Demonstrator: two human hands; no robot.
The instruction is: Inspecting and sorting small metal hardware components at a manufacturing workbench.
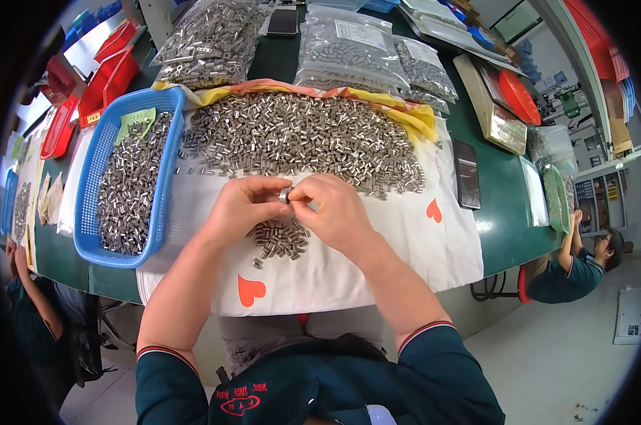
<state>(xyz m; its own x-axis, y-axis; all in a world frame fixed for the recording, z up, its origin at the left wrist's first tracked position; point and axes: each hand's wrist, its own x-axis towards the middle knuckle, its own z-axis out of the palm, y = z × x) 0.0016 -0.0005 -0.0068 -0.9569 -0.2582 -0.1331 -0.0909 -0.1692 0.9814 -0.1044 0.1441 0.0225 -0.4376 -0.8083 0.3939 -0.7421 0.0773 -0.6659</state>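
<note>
Over the white cloth (377,280), my left hand (239,207) pinches a small shiny metal sleeve (284,195) between thumb and fingertips. Against the sleeve's right side, my right hand (331,211) is closed with thumb and index finger pressed together; whatever may be between them is hidden. Just below both hands lies a small pile of short metal cylinders (281,241). A much larger heap of similar cylinders (313,134) spreads beyond my hands, up to the cloth's yellow and orange folded edge (271,86).
To the left stands a blue plastic basket (87,205) of metal cylinders with a green slip. Bags of parts (349,49) line the back. A dark phone (466,173) and a scale (501,124) are on the right. Co-workers sit at both sides, one at right (572,273).
</note>
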